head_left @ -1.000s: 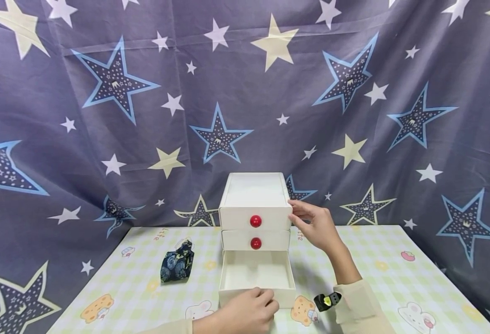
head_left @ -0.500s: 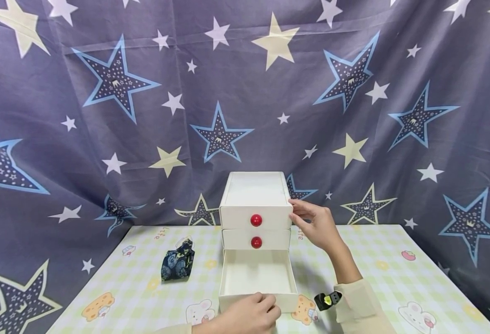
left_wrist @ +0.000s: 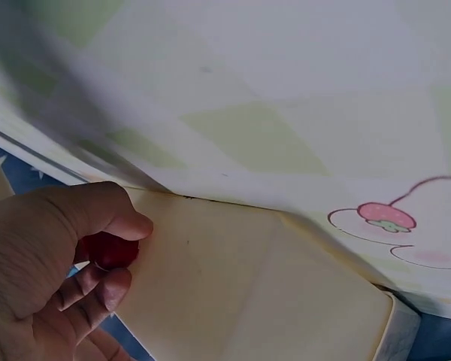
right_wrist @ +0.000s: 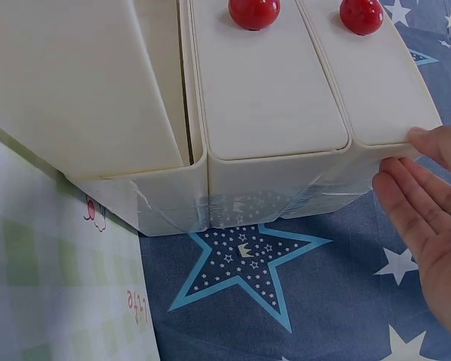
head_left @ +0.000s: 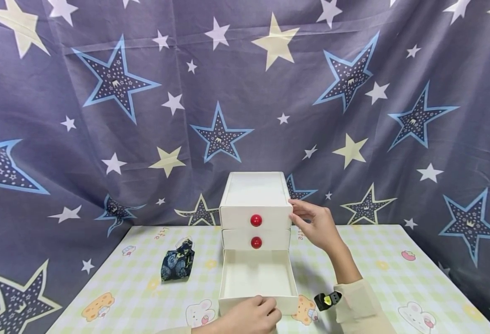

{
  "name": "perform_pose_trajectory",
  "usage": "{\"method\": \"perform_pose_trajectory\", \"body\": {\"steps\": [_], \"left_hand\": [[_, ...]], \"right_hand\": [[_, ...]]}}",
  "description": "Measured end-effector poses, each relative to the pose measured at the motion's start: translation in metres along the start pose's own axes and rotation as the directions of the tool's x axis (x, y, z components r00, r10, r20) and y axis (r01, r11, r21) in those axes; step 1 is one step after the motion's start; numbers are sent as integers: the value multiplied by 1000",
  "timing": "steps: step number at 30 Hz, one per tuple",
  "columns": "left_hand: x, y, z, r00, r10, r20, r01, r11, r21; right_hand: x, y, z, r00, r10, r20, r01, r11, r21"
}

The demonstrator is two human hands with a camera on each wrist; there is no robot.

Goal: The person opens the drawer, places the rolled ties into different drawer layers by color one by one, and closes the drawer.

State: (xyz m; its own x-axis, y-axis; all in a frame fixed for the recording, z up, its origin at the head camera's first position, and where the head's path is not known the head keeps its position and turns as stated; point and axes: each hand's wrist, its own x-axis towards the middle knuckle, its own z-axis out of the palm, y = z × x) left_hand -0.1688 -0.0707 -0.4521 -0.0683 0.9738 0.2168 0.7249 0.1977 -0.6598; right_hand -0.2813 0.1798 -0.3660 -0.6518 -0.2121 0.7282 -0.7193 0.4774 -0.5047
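A white drawer cabinet (head_left: 255, 189) with three stacked drawers stands on the table. Its bottom drawer (head_left: 229, 305) is pulled out and nothing shows inside it. The upper two, each with a red knob, are closed. In the left wrist view, my left hand (left_wrist: 56, 256) pinches the bottom drawer's red knob (left_wrist: 114, 253) between thumb and fingers; from the head, that hand (head_left: 249, 317) covers the knob. My right hand (head_left: 317, 225) holds the cabinet's upper right front corner. Its thumb (right_wrist: 428, 139) lies at the front edge, with the fingers against the side.
A crumpled dark blue patterned cloth bag (head_left: 178, 262) lies on the table left of the cabinet. The table (head_left: 378, 278) has a pale green checked cover with cartoon prints. Behind it hangs a purple-grey curtain (head_left: 245, 93) with stars.
The bottom drawer has slid a little further out toward me, with my left hand on its knob. My right hand stays at the cabinet's corner.
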Motion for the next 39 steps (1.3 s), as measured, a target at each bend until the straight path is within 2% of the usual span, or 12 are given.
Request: {"method": "perform_pose_trajectory", "body": {"steps": [9, 13, 17, 22, 27, 33, 39], "left_hand": [[-1, 0, -1, 1000, 28, 10, -29, 999, 34], [-2, -3, -5, 998, 49, -47, -47, 998, 39], [-3, -9, -10, 993, 43, -108, -37, 997, 65], [-6, -20, -17, 996, 29, -82, -21, 995, 94], [-11, -36, -24, 995, -41, -96, 51, 993, 102], [-25, -55, -22, 979, -170, -116, 178, 982, 63], [-47, -71, -19, 961, -268, -60, 270, 963, 18]], "right_hand": [[-1, 1, 1, 1000, -4, -9, 4, 1000, 13], [0, 2, 1, 1000, -10, -13, 10, 1000, 4], [1, 2, 1, 999, -27, -23, 27, 1000, -3], [2, 1, 0, 1000, -22, -23, 22, 1000, 8], [2, 1, 0, 1000, -22, -21, 22, 1000, 10], [2, 0, -1, 1000, -19, -17, 19, 1000, 8], [2, 0, -1, 1000, -7, -12, 7, 1000, 3]]}}
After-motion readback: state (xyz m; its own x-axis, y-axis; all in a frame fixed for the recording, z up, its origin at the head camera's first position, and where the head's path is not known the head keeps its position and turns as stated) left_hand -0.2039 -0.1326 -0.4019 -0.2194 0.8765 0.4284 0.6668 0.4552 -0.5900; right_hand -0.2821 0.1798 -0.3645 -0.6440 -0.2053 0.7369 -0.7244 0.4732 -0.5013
